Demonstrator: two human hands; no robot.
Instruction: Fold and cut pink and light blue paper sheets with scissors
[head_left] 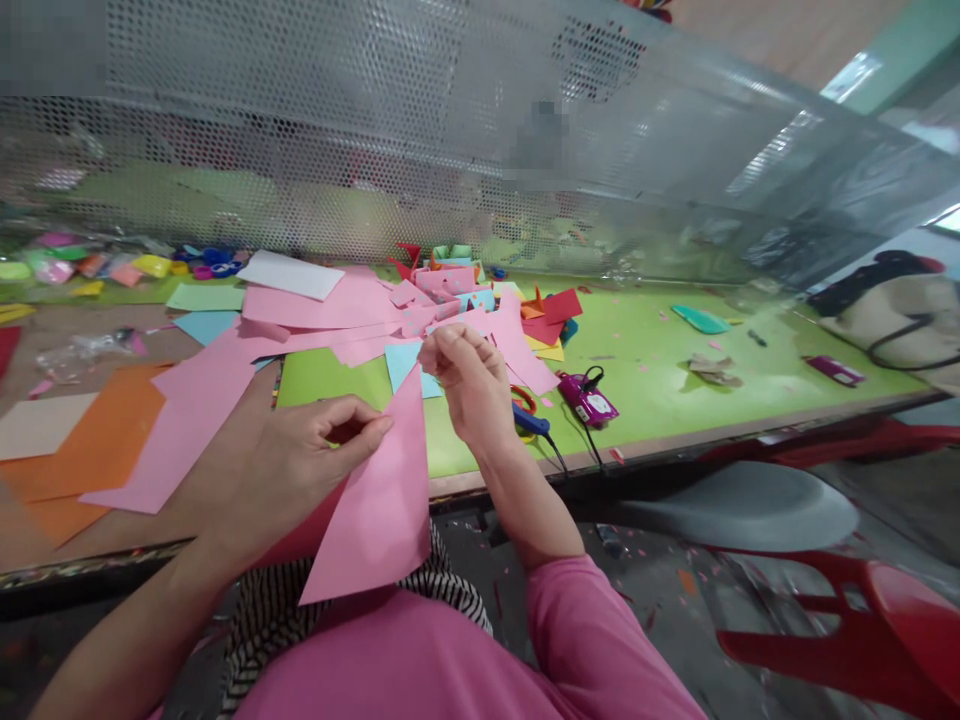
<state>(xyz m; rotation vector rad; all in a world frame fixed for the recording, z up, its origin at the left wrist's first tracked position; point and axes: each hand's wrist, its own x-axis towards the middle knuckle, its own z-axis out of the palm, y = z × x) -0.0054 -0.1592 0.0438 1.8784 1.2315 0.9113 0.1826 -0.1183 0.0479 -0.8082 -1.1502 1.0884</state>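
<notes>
A pink paper sheet (382,500) is held up over my lap, in front of the table edge. My left hand (300,460) pinches its left edge between thumb and fingers. My right hand (469,385) is closed on the sheet's upper corner, fingers curled together. Behind my hands, a heap of pink paper pieces (337,310) lies on the green table (652,370), mixed with light blue, red and yellow scraps.
A magenta glue gun (589,400) with a black cord lies right of my right hand. Orange and cream sheets (82,440) cover the table's left. A perforated metal screen (450,150) backs the table. A red chair (825,600) and a bag (892,310) stand at right.
</notes>
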